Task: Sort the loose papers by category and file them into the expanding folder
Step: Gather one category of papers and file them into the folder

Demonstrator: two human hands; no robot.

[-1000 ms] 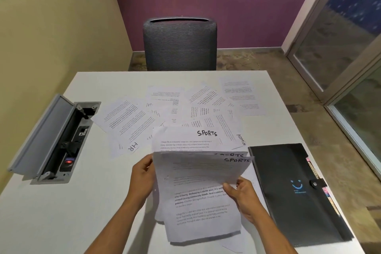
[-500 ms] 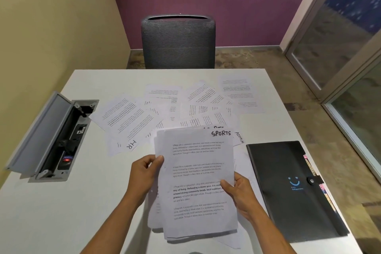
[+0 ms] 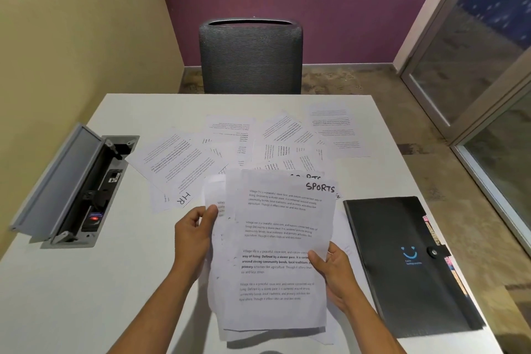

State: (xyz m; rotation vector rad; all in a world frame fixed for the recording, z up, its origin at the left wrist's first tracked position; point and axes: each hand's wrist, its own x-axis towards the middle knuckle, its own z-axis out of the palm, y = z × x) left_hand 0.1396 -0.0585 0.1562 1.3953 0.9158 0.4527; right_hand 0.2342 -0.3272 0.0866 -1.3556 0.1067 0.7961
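Both hands — left hand (image 3: 193,234), right hand (image 3: 333,270) — pinch the white printed "SPORTS" sheaf (image 3: 275,250) by its edges; better to square it before the closed black plastic expanding folder (image 3: 402,261).

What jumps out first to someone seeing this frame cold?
The stack of sheets marked SPORTS, held up front and centre by the left hand and right hand. Behind it, loose papers fan across the white table, one marked HR. The closed black expanding folder lies to the right, and an open cable hatch is set into the table at left.
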